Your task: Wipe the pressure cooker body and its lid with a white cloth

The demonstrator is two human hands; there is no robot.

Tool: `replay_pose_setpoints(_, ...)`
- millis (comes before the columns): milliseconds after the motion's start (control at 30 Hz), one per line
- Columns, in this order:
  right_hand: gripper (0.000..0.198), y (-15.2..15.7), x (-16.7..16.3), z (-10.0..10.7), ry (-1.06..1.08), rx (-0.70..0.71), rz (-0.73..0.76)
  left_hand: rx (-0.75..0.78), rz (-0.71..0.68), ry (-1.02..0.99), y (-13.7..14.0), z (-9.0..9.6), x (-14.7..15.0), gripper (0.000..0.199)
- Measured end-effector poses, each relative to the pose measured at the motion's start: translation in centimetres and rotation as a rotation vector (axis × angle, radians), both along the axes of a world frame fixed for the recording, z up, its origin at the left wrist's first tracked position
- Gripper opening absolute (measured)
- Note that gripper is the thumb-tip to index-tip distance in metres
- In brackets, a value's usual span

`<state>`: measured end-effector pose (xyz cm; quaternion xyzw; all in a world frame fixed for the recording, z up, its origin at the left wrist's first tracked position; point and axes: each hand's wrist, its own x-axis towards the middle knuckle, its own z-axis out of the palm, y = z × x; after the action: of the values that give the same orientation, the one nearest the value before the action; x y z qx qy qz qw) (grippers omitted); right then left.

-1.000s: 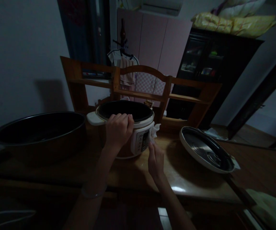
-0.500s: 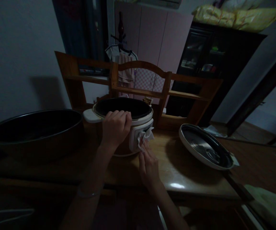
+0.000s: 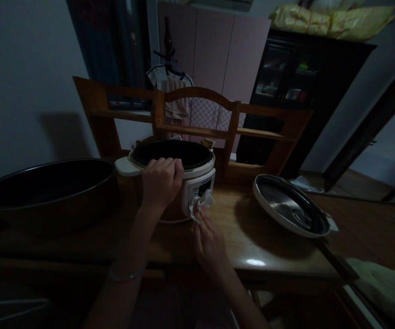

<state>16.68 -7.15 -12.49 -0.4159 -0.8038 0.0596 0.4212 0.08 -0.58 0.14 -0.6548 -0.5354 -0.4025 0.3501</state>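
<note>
A white electric pressure cooker (image 3: 199, 172) with a dark open top stands upright on the wooden desk. My left hand (image 3: 161, 183) is wrapped over its near rim, fingers curled toward the inside. Low on the cooker's front panel, my right hand (image 3: 209, 240) presses a crumpled white tissue (image 3: 201, 201) with its fingers. Left of the cooker sits a large dark inner pot (image 3: 63, 196). The round lid (image 3: 286, 205) lies on the desk at the right, its metal underside facing up.
Behind the cooker a wooden shelf frame (image 3: 197, 132) rises from the back of the desk (image 3: 245, 246). Clothes (image 3: 177, 98) hang on a rack beyond it. At the lower right is a pale green cloth-like thing (image 3: 382, 283).
My right hand and the tissue have slid slightly down the front panel, uncovering its dark display. My left hand keeps its hold on the rim. The view has shifted a little.
</note>
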Motion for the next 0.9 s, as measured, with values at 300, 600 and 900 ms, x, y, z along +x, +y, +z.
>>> replay_pose_setpoints(300, 0.049, -1.2, 1.5, -1.9, 0.298, -0.130, -0.086, -0.018, -0.005, -0.004, 0.0, 0.0, -0.1, 0.036)
replay_pose_setpoints(600, 0.068, 4.3, 1.3, 1.7, 0.359, -0.314, -0.154, -0.024, -0.016, -0.021, 0.0, 0.1, 0.0, 0.036)
replay_pose_setpoints(900, 0.069, 7.3, 1.3, 2.1, 0.266, -0.394, -0.135, -0.037, -0.044, -0.039, -0.1, 0.1, -0.1, 0.035)
